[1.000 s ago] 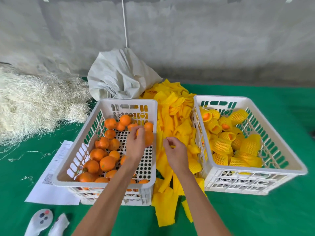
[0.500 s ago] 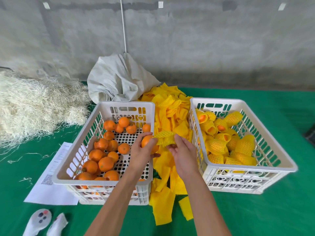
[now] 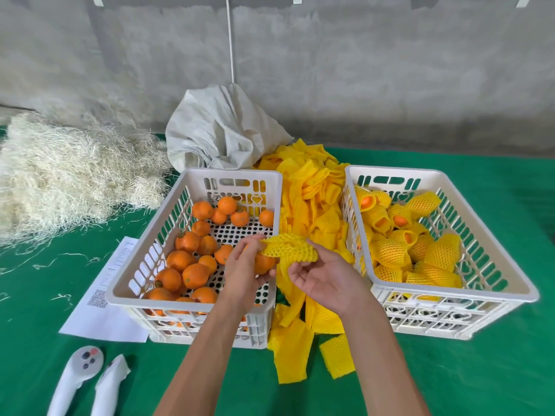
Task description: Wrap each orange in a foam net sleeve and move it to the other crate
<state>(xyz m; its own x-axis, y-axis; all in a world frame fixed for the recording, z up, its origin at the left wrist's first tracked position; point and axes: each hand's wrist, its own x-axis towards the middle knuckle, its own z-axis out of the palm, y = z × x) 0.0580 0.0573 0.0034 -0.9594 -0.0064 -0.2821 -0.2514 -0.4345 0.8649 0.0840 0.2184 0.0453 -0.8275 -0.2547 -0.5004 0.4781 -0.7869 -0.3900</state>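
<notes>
My left hand (image 3: 243, 273) grips an orange (image 3: 264, 263) above the right rim of the left white crate (image 3: 144, 259), which holds several bare oranges (image 3: 195, 274). A yellow foam net sleeve (image 3: 288, 249) is stretched over the top of that orange; my right hand (image 3: 324, 277) pinches its right end, and my left fingertips touch its left end. The right white crate (image 3: 480, 250) holds several oranges wrapped in yellow sleeves (image 3: 390, 252). Between the two crates lies a pile of loose yellow sleeves (image 3: 312, 199).
A white sack (image 3: 222, 130) sits behind the left crate. A heap of pale straw-like fibre (image 3: 66, 172) lies at the far left. A paper sheet (image 3: 105, 298) and two white controllers (image 3: 84, 376) lie on the green tablecloth (image 3: 450, 379) at the front left.
My left hand lifted an orange out of the left crate toward the gap. My right hand picked a sleeve from the pile and brought it onto the orange.
</notes>
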